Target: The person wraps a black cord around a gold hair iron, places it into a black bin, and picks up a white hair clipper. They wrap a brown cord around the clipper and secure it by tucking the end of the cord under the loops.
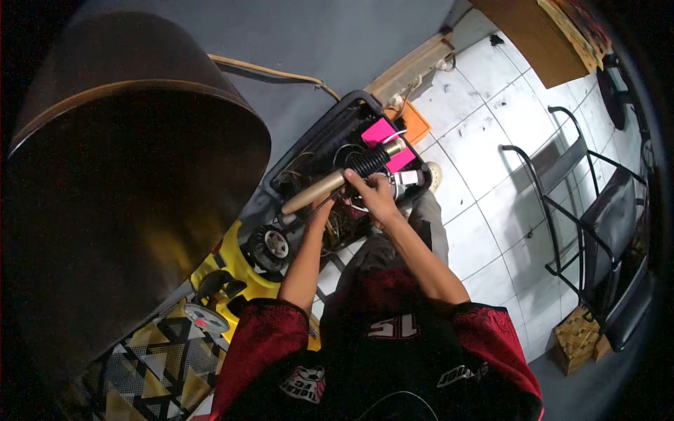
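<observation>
A shock absorber (314,193) with a smooth gold tube, black coils and a gold end lies slanted over a black plastic bin (281,168). My right hand (378,198) is closed on it near the middle, the thumb pressed on the tube beside the coils. My left hand (330,203) is under the tube, touching or close to it; its fingers are hidden. Beneath both hands the bin holds tangled wires and dark parts. A bright pink flat piece (379,132) and a white-and-silver item (406,178) lie at its right side.
A large dark barrel-shaped object (140,56) fills the left. A yellow ride-on toy (242,270) with a black wheel (271,244) stands beside the bin. An orange container (414,121) lies behind it. Black metal-framed chairs (586,203) and a woven box (577,338) are at right.
</observation>
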Available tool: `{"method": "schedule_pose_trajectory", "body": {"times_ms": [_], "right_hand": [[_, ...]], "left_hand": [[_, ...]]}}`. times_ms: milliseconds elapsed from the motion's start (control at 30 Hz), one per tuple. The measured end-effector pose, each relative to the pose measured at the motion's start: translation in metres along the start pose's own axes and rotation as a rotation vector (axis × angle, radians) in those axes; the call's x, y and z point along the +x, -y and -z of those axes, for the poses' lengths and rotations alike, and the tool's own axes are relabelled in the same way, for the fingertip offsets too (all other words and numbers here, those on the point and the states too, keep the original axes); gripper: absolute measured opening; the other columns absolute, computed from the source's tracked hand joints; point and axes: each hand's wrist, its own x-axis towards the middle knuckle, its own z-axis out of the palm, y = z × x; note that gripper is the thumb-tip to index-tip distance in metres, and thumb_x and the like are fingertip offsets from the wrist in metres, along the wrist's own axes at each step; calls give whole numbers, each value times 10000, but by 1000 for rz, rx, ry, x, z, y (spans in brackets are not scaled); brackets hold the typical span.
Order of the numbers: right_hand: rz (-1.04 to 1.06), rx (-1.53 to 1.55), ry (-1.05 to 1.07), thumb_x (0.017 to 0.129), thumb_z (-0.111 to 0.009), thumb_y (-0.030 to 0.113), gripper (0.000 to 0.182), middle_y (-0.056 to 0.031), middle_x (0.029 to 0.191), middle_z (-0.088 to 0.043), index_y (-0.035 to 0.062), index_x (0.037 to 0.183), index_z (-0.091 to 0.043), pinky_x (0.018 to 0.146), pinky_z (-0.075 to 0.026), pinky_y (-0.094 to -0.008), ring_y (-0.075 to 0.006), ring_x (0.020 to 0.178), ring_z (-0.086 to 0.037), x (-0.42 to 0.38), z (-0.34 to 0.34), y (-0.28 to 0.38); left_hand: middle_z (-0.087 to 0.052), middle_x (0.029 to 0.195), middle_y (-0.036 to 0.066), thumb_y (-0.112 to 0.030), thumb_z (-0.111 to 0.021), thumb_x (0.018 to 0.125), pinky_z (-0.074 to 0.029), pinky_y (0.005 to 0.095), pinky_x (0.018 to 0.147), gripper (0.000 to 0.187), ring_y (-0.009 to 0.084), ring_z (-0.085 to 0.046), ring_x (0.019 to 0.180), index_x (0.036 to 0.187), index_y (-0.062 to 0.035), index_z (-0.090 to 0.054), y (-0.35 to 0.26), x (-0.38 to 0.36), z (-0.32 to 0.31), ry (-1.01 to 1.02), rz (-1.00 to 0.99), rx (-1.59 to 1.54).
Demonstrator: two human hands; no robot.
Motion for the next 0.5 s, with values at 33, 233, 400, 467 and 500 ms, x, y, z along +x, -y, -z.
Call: {"method": "schedule_pose_trajectory", "body": {"times_ms": [33,233,400,467,500], "right_hand": [[5,11,-15,835,-704,504,537,-84,755,-626,-19,876,-591,450,-463,-231,-122,577,-614,4,-2,-9],[-20,61,-79,830,-736,443,482,-48,721,-571,-18,864,-599,473,-485,-246,-103,571,-574,-9,5,-14],[-30,205,-69,835,-734,441,468,-98,751,-646,-7,829,-600,455,-443,-231,-113,576,-612,10,11,-39],[2,101,-2,830,-743,429,472,-89,769,-636,-17,847,-589,512,-485,-247,-124,604,-616,26,14,-44],[16,51,34,827,-747,423,475,-84,778,-631,-22,856,-584,540,-505,-255,-129,618,-617,35,13,-45]], "left_hand": [[-442,1374,219,-435,-725,762,-373,537,1010,760,347,-434,1283,1361,-61,-445,15,10,-17,-144,-67,45],[-332,1475,156,-410,-629,828,-288,546,1076,719,308,-331,1370,1411,-66,-387,4,26,-20,-189,-516,-15],[-433,1400,163,-341,-575,876,-345,521,1038,621,341,-424,1280,1385,-38,-389,59,31,-56,449,-12,41],[-458,1367,188,-345,-586,863,-363,511,1027,630,356,-441,1256,1383,-50,-389,67,29,-65,432,-145,192],[-471,1351,201,-347,-592,856,-373,506,1022,634,364,-450,1244,1382,-57,-390,72,26,-66,423,-207,270]]}}
